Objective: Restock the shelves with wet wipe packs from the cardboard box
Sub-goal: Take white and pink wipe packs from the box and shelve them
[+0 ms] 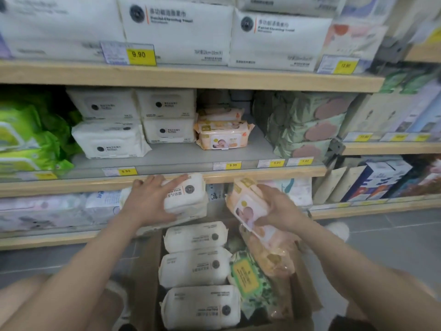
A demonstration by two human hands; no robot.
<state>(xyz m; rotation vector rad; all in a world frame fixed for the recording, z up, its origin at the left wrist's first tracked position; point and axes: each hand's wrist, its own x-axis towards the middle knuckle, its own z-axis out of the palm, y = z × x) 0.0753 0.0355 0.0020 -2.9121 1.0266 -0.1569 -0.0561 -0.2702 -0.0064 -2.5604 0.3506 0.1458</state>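
Note:
My left hand (152, 199) grips a white wet wipe pack (188, 197), lifted in front of the middle shelf's wooden edge (95, 185). My right hand (279, 209) holds a peach baby wipe pack (248, 206) tilted, just right of the white one. Below both sits the open cardboard box (307, 304) with three white packs (195, 266) in a column, a green leafy pack (248, 275) and more peach packs (269, 256). On the middle shelf stand stacked white packs (109, 139) and peach packs (224, 137), with bare shelf in front of them.
Bright green packs (26, 137) fill the shelf's left, sage green packs (307, 125) its right. Large white towel packs (179, 29) line the top shelf. Yellow price tags (140, 54) hang on shelf edges. Another shelving unit (391, 149) stands at right, grey floor beneath.

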